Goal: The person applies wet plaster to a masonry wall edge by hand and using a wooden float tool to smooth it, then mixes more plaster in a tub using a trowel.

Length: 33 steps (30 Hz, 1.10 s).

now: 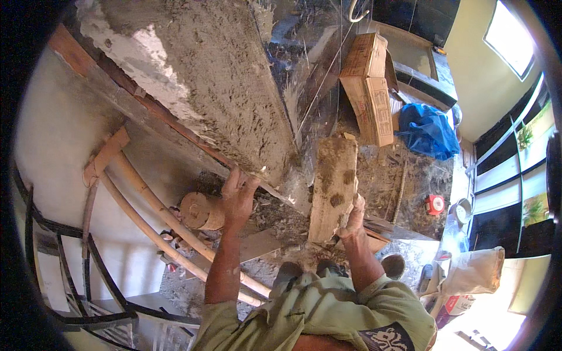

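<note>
My right hand (353, 219) grips the side of a short, thick wooden board (335, 187) spotted with wet mortar. The board slants away from me, just right of a slab coated in rough grey mortar (228, 76). My left hand (237, 193) has its fingers curled on the wooden edge strip (158, 117) along the slab's near side. The undersides of those fingers are partly hidden.
Bamboo poles (155, 205) prop a wooden block (106, 155) under the slab at left. A torn cardboard box (369, 93), a blue plastic bag (429, 131) and a red scale (435, 205) lie to the right. Black metal railing (105, 275) stands at lower left.
</note>
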### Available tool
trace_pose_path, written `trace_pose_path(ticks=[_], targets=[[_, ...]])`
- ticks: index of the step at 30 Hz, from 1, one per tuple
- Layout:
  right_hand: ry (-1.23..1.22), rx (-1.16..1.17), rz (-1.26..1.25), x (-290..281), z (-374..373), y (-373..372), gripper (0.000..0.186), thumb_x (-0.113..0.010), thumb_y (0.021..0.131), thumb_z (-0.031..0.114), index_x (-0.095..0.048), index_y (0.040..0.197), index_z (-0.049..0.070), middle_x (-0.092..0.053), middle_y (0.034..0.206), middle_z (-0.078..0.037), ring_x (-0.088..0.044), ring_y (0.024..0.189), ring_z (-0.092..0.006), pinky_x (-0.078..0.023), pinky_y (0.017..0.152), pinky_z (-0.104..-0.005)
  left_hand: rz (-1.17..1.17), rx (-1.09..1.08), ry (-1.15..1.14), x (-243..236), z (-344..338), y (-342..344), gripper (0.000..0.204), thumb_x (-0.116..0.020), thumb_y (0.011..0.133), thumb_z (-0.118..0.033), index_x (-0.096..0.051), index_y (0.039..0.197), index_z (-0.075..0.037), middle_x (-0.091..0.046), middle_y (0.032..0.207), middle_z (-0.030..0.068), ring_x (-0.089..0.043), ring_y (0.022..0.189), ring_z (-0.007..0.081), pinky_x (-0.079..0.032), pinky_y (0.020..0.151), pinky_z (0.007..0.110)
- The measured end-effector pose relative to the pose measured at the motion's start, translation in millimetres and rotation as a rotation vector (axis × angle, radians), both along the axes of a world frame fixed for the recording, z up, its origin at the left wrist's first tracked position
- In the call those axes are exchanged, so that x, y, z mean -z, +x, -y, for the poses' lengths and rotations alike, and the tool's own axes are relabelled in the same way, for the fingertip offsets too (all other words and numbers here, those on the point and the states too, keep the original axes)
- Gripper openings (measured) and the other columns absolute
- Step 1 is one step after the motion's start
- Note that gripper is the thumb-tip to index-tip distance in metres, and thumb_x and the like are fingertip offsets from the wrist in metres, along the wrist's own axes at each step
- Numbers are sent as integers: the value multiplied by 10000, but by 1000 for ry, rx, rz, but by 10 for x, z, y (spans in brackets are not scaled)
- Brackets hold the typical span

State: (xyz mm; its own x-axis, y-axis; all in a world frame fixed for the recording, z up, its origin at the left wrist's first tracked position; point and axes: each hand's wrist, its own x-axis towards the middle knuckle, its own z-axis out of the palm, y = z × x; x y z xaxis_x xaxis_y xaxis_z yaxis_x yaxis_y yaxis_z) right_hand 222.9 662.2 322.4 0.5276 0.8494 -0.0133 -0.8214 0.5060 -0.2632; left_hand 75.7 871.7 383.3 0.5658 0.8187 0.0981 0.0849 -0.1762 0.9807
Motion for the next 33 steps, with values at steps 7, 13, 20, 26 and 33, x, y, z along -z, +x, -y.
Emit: trace_pose_path(ticks=[7,13,20,26,33], targets=[[-437,437,1023,-170,-88,-106,765,-782,735,312,-490,1349,-39,-558,1249,-148,-577,1110,-250,-501,914,-366,134,172,90,82,-74,-36,407,-675,924,-296,-556,1169,7,-576,1055,41,-510,961,127,-414,869,298],[-466,918,1582,-460,-468,-88,708,-786,706,226,-534,1316,-31,-515,1252,-247,-564,1106,-352,-489,920,-435,100,246,133,253,-232,-19,427,-669,928,-279,-540,1205,20,-576,1063,43,-517,957,126,-422,851,275],[-472,1060,1754,-1210,-799,-117,701,-767,676,202,-558,1329,56,-506,1220,-217,-534,1048,-379,-481,880,-444,278,267,95,70,-94,85,251,-670,887,-172,-579,1059,-14,-614,1041,36,-534,961,121,-435,852,290],[-564,990,1737,-199,-760,-238,707,-783,641,156,-573,1311,68,-498,1236,-206,-534,1058,-370,-485,881,-446,234,306,102,76,-148,35,274,-673,898,-160,-578,1096,2,-611,1094,59,-545,1014,148,-430,915,318],[-644,964,1688,920,-729,-280,718,-788,641,127,-566,1320,68,-489,1267,-213,-530,1113,-378,-484,901,-450,299,374,162,85,-172,71,459,-691,909,-357,-585,1191,-10,-606,1111,68,-525,1079,187,-394,984,369]])
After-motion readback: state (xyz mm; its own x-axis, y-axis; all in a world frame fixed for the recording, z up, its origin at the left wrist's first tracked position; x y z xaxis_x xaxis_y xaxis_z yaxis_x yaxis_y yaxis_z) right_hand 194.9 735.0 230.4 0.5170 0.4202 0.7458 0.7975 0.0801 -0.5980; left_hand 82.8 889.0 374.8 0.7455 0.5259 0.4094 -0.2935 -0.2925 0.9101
